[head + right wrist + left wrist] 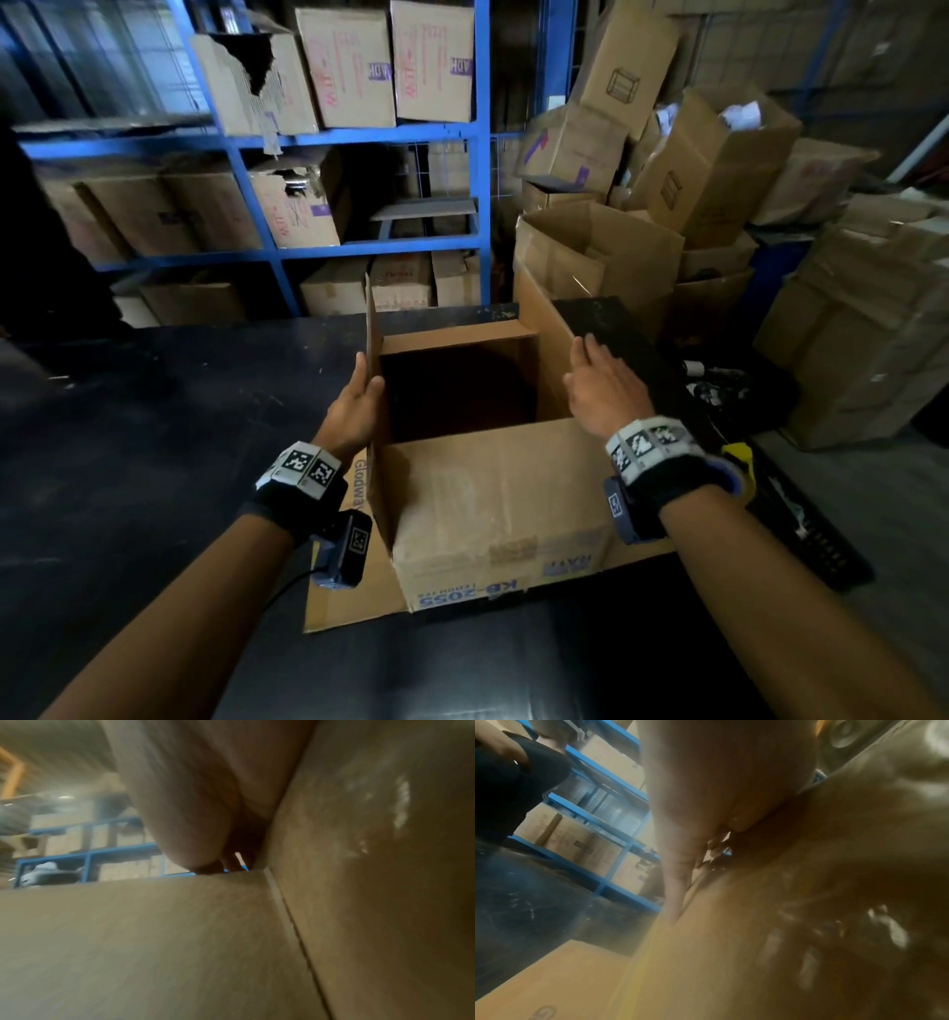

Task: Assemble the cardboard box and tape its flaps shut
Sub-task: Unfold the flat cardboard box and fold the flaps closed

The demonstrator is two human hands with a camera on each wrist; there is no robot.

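A brown cardboard box (493, 493) stands open-topped on the dark table (128, 437), its print upside down. My left hand (354, 406) pinches the upright left flap (371, 318), thumb inside and fingers outside. In the left wrist view the fingers (677, 882) lie along the cardboard (731, 943). My right hand (601, 390) rests flat with straight fingers against the outside of the right flap (544, 324), which leans outward. The right wrist view shows its palm (192, 801) against cardboard (359, 862). The box's inside is dark.
A flat cardboard sheet (349, 601) lies under the box. A yellow object (739, 457) sits behind my right wrist beside a long black item (801, 524). Blue shelving (257, 139) and stacked boxes (719, 169) stand beyond the table. A person in dark clothing (513, 780) is at the left.
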